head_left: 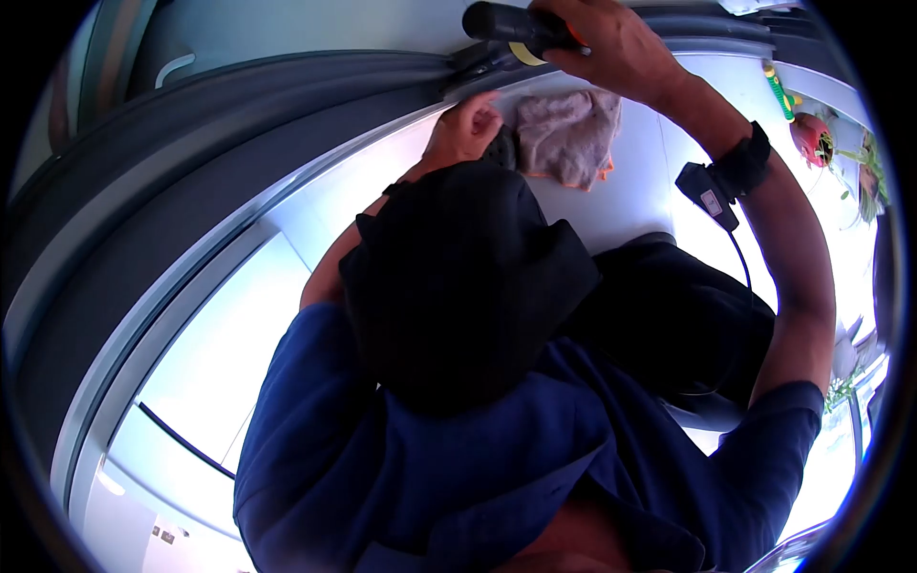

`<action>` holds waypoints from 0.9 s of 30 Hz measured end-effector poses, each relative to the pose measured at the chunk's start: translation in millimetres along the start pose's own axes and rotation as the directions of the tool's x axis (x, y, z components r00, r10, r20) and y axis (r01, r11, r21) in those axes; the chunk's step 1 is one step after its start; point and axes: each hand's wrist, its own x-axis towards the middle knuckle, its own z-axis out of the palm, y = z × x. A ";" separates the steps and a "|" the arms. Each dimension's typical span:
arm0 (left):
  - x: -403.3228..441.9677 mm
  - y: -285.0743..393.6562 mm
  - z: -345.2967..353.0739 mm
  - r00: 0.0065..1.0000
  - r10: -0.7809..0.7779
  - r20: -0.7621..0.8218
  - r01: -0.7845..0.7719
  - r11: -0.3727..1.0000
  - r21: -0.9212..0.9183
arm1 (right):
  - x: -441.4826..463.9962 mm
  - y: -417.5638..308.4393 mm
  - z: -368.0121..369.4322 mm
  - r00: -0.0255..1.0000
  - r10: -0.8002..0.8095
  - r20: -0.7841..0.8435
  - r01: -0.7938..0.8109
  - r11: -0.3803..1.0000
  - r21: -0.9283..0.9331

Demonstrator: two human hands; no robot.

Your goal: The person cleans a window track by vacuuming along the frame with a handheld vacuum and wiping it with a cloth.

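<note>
My right hand grips a black cylindrical handheld tool with a yellow label and orange trim; I cannot tell its exact kind. The tool lies over the dark sliding-door track. My left hand is beside the track, below the tool, its fingers curled with nothing visible in them. Close to its right, on the pale floor, rests a folded grey-brown cloth with orange edging. Part of a dark shoe shows between that hand and the cloth.
My black-trousered knees fill the middle. A black device with a cable is strapped to my right wrist. At the right are a red pot, a green-and-yellow handled object and plants. Glass panels stand at the left.
</note>
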 end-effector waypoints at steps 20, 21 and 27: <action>20.8 -15.8 18.2 0.930 -0.365 0.038 0.365 0.909 -0.201 | -9.7 23.9 -20.3 0.993 -0.049 0.107 0.048 0.999 0.003; 22.2 -12.6 19.3 0.943 -0.333 0.026 0.331 0.922 -0.200 | -10.0 25.7 -22.9 0.991 -0.078 0.105 0.082 0.996 -0.037; 20.8 -10.9 15.1 0.961 -0.277 0.020 0.277 0.949 -0.149 | -5.8 29.6 -26.4 0.986 0.019 0.167 -0.029 0.998 0.054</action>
